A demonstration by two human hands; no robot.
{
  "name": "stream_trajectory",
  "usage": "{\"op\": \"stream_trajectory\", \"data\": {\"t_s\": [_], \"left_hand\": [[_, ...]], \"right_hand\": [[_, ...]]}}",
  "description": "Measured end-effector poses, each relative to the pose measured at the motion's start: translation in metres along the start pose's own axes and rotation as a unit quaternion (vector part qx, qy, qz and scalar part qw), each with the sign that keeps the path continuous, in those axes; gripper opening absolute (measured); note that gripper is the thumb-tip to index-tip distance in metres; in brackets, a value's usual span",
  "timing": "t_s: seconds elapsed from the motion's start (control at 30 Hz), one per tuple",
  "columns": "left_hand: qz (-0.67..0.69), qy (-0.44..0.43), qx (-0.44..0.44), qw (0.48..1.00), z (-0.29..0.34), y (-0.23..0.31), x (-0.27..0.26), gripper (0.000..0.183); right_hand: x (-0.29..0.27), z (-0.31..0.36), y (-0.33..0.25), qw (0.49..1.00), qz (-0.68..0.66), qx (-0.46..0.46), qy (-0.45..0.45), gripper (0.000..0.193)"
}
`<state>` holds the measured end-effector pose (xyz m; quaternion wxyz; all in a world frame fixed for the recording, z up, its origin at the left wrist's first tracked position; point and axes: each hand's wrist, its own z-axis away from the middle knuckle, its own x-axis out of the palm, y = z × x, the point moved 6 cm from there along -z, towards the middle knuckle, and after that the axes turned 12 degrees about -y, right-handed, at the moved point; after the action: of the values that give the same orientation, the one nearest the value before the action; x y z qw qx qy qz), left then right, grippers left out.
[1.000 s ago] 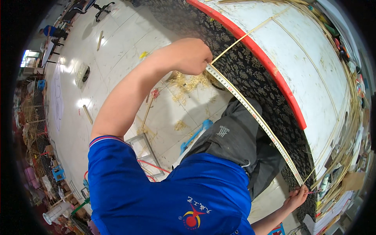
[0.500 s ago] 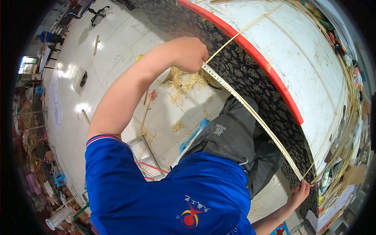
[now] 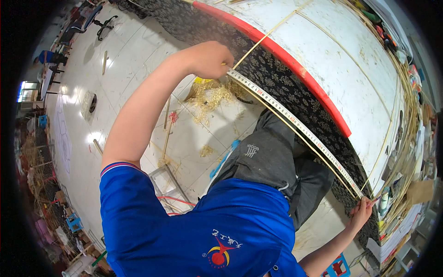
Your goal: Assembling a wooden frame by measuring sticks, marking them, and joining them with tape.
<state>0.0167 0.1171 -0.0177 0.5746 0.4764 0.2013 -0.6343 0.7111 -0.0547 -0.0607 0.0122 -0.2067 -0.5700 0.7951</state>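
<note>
Tape measure point(image 3: 292, 118): upper end hidden by left fingers point(image 3: 225, 59).

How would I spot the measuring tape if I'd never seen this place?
Find the big white tabletop with the red band along its edge. Just outside that band, the measuring tape stretches between the left hand and the right hand. Its printed markings set it apart from the plain, thin tan stick beside it.

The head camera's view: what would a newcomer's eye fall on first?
Probably the long pale tape measure, stretched slantwise across the middle, from the left hand at upper centre to the right hand at lower right. Then the bright red strip along the edge of the white tabletop at upper right, and the vivid blue shirt filling the lower part.
</note>
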Motion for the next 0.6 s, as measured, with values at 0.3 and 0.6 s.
{"op": "stream_trajectory", "data": {"t_s": [0.3,0.6], "left_hand": [[0.053,-0.040,-0.006,0.998,-0.006,0.001,0.000,0.025],[0.062,-0.012,0.038,0.997,-0.011,0.001,0.000,0.023]], "right_hand": [[0.016,-0.003,-0.006,1.000,0.002,0.018,-0.024,0.013],[0.022,-0.004,-0.010,0.998,-0.006,0.067,0.014,0.012]]}}
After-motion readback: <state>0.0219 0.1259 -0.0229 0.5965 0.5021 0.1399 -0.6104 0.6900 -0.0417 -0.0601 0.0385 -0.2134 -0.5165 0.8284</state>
